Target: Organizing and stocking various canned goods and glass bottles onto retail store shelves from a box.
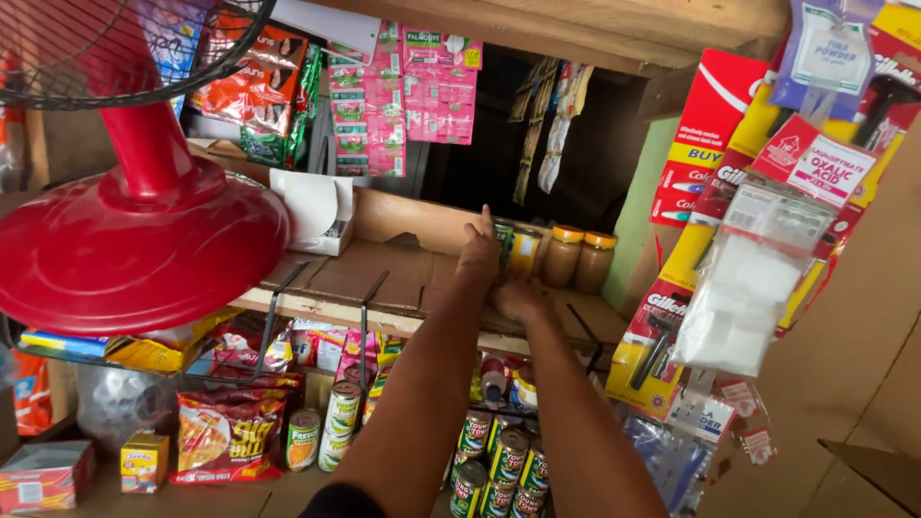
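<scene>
Head view: both arms are stretched up to the brown wooden shelf (384, 278). The left hand (479, 251) is laid against a green-labelled jar with a dark lid (504, 242), fingers spread open, probably so the row gets lined up. The right hand (521, 299) is pressed low on the shelf edge; whether it's closed on anything can't be told. Two amber jars with orange lids (578, 257) are stood just beside. The jar's front is mostly hidden.
</scene>
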